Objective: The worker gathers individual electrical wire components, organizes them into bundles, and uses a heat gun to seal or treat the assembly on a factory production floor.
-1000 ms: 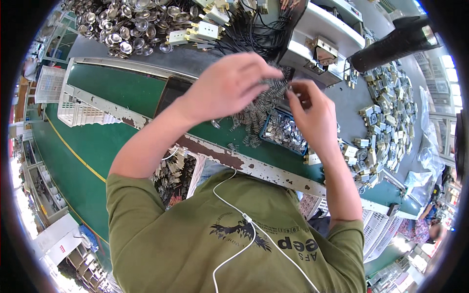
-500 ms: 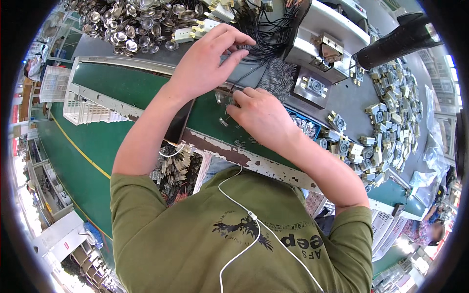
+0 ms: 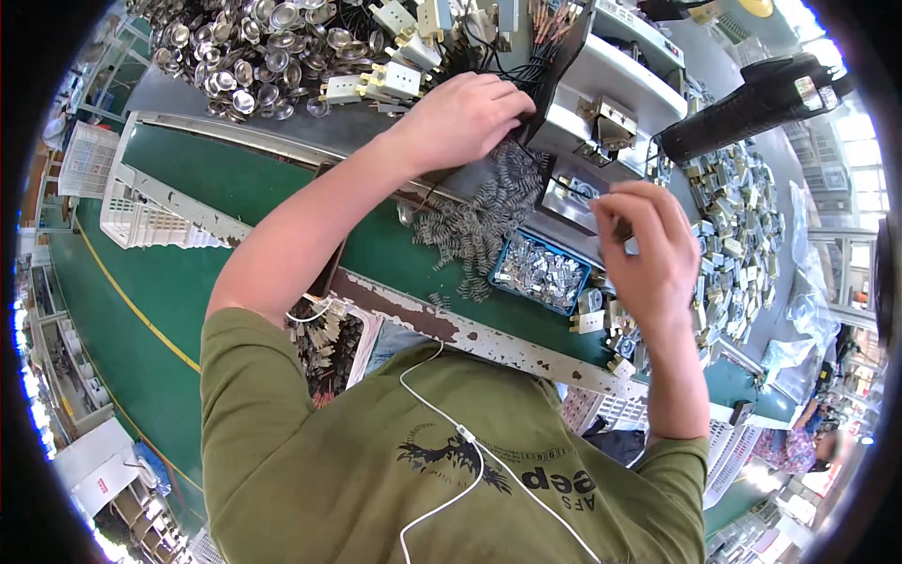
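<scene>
My left hand (image 3: 470,117) is over the black cables (image 3: 512,70), left of the metal press-like machine (image 3: 601,113). Its fingers curl closed, their tips partly hidden, so what they hold is unclear. My right hand (image 3: 653,249) hovers at the right edge of a small metal plate fixture (image 3: 571,202) in front of the machine. Thumb and forefinger come together there; anything between them is too small to make out. Below my left hand, small coil springs (image 3: 479,216) lie heaped at the bench edge. Beside them stands a blue tray (image 3: 538,273) of small metal pieces.
Round metal cups (image 3: 254,56) are piled at the far left, next to pale rectangular plug parts (image 3: 395,80). Many metal-and-plastic assemblies (image 3: 738,244) cover the right side. A black cylinder (image 3: 742,108) juts in at upper right. The bench's front rail (image 3: 498,348) has chipped paint.
My right hand has moved right, from the bench edge by the springs to the plate fixture. My left hand has shifted right, toward the machine. The spring heap and blue tray are now uncovered.
</scene>
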Demonstrator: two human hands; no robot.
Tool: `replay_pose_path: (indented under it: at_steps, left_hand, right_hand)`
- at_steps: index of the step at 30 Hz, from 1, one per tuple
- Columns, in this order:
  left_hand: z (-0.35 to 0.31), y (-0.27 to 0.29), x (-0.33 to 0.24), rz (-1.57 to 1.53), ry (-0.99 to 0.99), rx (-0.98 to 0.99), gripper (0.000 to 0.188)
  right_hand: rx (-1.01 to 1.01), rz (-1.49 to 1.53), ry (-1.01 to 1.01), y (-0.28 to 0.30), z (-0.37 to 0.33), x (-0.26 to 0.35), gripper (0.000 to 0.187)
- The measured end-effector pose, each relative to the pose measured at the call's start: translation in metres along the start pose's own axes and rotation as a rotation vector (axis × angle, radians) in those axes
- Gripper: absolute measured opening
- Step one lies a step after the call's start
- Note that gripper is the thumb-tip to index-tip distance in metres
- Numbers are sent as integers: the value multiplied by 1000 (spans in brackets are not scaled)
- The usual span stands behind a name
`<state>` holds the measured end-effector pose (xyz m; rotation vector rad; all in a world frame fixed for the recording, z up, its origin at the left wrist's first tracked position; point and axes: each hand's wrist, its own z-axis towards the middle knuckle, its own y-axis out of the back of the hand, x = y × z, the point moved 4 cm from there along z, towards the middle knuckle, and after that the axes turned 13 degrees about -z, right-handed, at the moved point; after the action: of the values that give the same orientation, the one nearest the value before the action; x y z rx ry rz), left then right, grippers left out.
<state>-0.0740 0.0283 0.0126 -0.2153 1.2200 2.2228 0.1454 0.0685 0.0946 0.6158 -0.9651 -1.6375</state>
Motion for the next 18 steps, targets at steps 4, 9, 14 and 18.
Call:
replay_pose_path:
  at_steps: [4,9,14,18]
  left_hand:
    - [-2,3,12,-29,-10,20,20]
    - [5,0,13,-40,-6,-30,17]
    - [6,-1,9,-32,-15,-13,15]
    - [5,8,-21,-9,4,-10,17]
  right_hand:
    - [493,127,-258,-9,-8,-25,22]
    - [763,1357,-1078,-44,-91,1,40]
    - [776,558,-494,-31,-53,-13,33]
    - [663,96,-203,-14,-28,-21,30]
